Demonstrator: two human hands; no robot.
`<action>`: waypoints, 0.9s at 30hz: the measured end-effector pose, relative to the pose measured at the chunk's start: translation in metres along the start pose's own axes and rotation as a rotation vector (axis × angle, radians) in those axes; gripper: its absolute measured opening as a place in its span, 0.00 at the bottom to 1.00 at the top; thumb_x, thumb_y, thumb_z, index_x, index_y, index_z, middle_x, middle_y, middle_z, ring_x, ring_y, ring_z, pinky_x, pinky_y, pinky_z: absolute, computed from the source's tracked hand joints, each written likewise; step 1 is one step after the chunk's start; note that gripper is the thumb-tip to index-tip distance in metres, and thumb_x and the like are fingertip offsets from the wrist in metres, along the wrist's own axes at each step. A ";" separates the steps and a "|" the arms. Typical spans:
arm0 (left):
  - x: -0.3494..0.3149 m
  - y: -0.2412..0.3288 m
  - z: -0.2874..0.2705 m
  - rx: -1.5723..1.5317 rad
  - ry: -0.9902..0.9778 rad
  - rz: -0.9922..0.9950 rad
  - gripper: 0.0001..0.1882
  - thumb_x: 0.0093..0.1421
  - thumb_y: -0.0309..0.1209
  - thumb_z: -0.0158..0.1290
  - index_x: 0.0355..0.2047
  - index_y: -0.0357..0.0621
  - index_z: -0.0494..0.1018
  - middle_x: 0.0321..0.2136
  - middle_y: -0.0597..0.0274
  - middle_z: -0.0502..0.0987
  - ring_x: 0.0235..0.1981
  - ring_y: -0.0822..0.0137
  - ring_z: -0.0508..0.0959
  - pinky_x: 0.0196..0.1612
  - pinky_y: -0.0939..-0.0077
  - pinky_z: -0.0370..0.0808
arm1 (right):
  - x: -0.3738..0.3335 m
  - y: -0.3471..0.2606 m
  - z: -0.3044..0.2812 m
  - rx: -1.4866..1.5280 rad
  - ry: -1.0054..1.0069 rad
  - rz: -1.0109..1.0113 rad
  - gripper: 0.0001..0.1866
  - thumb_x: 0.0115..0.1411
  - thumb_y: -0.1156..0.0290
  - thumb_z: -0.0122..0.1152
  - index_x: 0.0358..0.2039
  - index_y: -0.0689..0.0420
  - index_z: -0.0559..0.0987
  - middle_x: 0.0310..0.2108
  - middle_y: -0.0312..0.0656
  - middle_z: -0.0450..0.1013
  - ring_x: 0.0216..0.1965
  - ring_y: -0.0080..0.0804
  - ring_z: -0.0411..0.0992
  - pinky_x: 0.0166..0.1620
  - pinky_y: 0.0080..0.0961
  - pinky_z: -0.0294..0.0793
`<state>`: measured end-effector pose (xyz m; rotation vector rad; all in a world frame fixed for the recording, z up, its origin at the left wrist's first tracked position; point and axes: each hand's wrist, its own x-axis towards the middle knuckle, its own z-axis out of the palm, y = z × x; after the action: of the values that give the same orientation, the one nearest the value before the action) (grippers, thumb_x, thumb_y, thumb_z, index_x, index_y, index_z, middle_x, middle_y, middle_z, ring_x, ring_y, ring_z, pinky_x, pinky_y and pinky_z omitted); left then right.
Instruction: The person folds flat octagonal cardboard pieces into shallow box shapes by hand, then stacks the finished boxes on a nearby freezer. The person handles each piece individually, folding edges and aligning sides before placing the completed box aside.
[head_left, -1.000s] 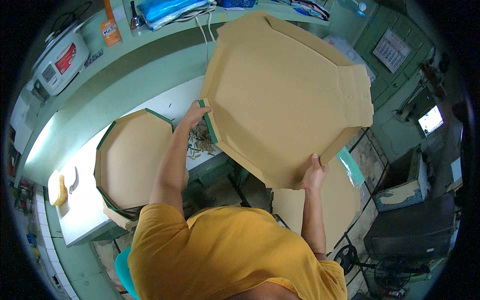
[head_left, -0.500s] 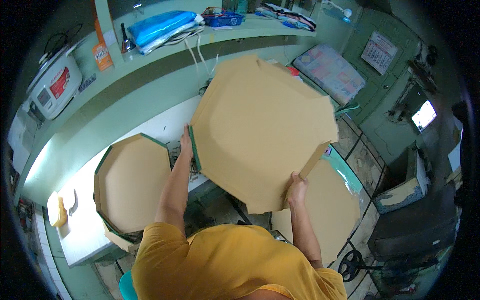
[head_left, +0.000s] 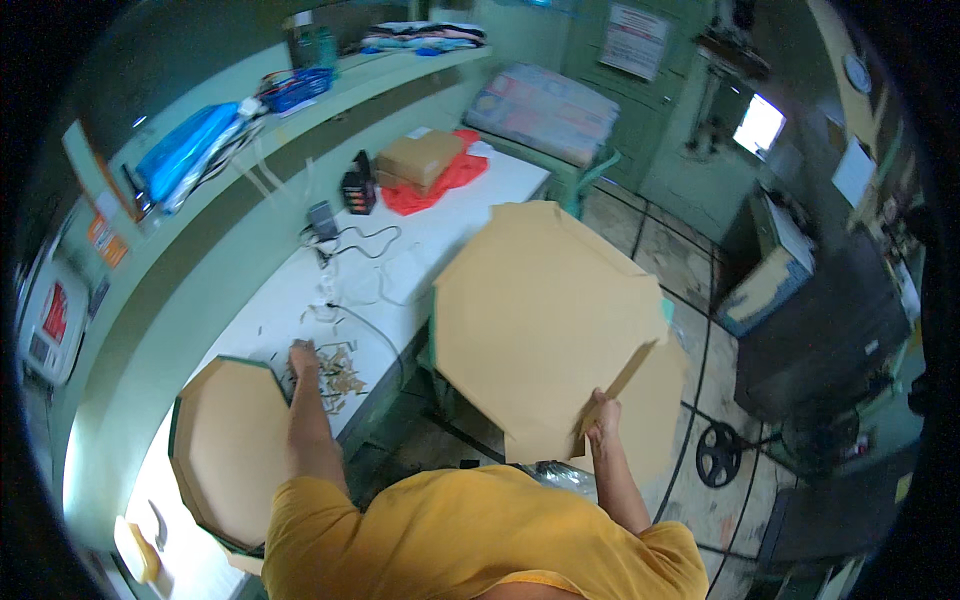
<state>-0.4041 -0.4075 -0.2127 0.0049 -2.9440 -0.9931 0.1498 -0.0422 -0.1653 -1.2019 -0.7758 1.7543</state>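
Observation:
A large octagonal cardboard sheet (head_left: 540, 320) with folded edge flaps is held at its lower right by my right hand (head_left: 603, 418), closed around an upturned flap. My left hand (head_left: 303, 358) is down on the white table (head_left: 385, 292), at the edge of a pile of small cardboard scraps (head_left: 340, 378). Its fingers are too small and blurred to make out. Just left of that arm lies a second octagonal cardboard tray (head_left: 228, 450) with dark green edging. Another cardboard sheet (head_left: 665, 400) shows partly beneath the held one.
Toward the table's far end are a brown box (head_left: 420, 158) on a red plastic bag (head_left: 440, 190), a small black box (head_left: 358, 185) and chargers with cables (head_left: 325, 222). A yellow-and-white object (head_left: 138, 548) lies near left. A shelf (head_left: 400, 75) runs along the wall.
My left hand has let go of the large sheet's left edge and moved down to the scraps. The sheet has lowered, held by my right hand. The view has turned right.

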 end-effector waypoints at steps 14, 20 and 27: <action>-0.357 0.243 0.090 -0.149 -0.812 1.585 0.20 0.53 0.32 0.58 0.47 0.45 0.73 0.51 0.52 0.71 0.54 0.51 0.68 0.57 0.57 0.63 | -0.040 -0.021 -0.192 -1.394 0.359 -0.665 0.33 0.50 0.68 0.62 0.57 0.59 0.66 0.58 0.52 0.61 0.57 0.47 0.61 0.57 0.41 0.63; -0.408 0.254 0.105 0.088 -1.085 1.732 0.24 0.50 0.40 0.61 0.47 0.46 0.75 0.50 0.56 0.74 0.57 0.53 0.67 0.62 0.56 0.57 | -0.027 -0.064 -0.210 -1.863 -0.547 -0.970 0.21 0.53 0.62 0.61 0.50 0.48 0.75 0.52 0.42 0.68 0.56 0.44 0.63 0.62 0.44 0.58; -0.404 0.231 0.118 0.117 -1.157 1.676 0.13 0.54 0.39 0.58 0.35 0.46 0.79 0.36 0.61 0.79 0.47 0.60 0.73 0.61 0.57 0.58 | 0.010 -0.066 -0.217 -1.794 -0.754 -0.970 0.13 0.58 0.58 0.55 0.39 0.51 0.78 0.40 0.41 0.72 0.47 0.42 0.69 0.59 0.44 0.61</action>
<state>-0.0026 -0.1468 -0.1791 -3.0112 -1.9233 -0.4041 0.3716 0.0018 -0.1888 -0.6050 -3.0148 0.2454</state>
